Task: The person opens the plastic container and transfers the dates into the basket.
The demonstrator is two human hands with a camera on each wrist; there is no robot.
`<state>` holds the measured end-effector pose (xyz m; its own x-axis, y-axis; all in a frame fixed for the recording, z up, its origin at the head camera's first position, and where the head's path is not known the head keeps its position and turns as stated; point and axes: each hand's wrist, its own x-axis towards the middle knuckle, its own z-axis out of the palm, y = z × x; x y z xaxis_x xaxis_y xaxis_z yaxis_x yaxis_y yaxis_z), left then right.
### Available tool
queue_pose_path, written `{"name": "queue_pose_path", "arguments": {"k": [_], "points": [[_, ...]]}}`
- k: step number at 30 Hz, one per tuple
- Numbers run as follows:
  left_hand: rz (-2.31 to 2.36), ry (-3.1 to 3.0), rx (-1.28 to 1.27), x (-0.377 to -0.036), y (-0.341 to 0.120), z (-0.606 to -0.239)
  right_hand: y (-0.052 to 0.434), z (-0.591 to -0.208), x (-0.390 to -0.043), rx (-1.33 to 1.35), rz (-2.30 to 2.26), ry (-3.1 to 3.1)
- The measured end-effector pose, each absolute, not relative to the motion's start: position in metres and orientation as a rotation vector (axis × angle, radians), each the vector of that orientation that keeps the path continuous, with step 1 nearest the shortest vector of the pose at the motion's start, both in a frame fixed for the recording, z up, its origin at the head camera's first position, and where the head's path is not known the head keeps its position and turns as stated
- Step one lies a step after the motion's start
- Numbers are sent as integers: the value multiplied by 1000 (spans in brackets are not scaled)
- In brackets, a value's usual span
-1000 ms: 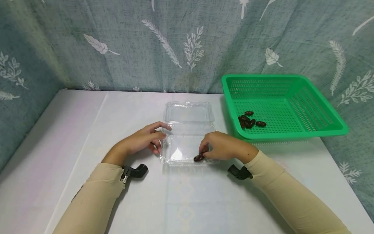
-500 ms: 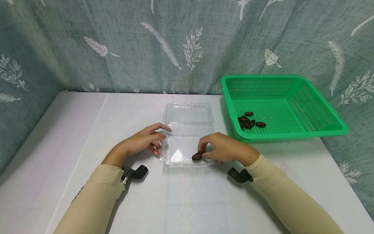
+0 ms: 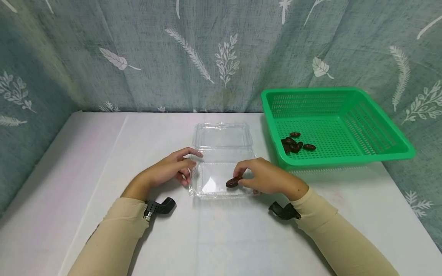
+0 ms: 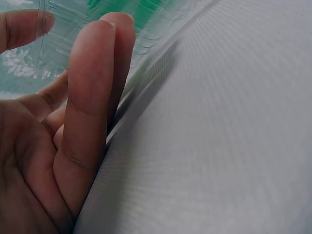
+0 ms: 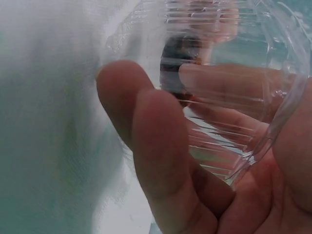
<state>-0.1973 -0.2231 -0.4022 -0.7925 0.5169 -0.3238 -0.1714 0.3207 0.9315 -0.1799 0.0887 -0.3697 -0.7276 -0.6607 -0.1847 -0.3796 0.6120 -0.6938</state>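
A clear plastic clamshell box (image 3: pixel 221 168) lies on the white table with its lid (image 3: pixel 223 135) folded back, away from the person. Inside its base, near the front wall, my right hand (image 3: pixel 267 177) pinches a dark brown date (image 3: pixel 233 181) between thumb and fingers. Through the clear wall in the right wrist view, the date (image 5: pixel 174 68) shows dark against a fingertip. At the box's left edge rests my left hand (image 3: pixel 169 168), fingers loosely extended and fingertips right at the rim. In the left wrist view its fingers (image 4: pixel 90 73) stand beside the clear wall.
To the right stands a green plastic basket (image 3: pixel 348 157) with several dates (image 3: pixel 292 145) in its left front corner. A leaf-patterned curtain (image 3: pixel 145 50) hangs behind and along the sides of the table (image 3: pixel 165 241).
My right hand has shifted slightly left inside the box base, still pinching the date. My left hand stays at the left edge. The head view has tilted a little.
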Motion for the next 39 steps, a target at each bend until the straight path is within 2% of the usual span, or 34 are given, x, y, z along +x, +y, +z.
{"name": "queue_pose_path", "arguments": {"k": [39], "points": [[1505,2027,315,-198,-224,-404,91,-366,-175,-807,-930,2490]]}}
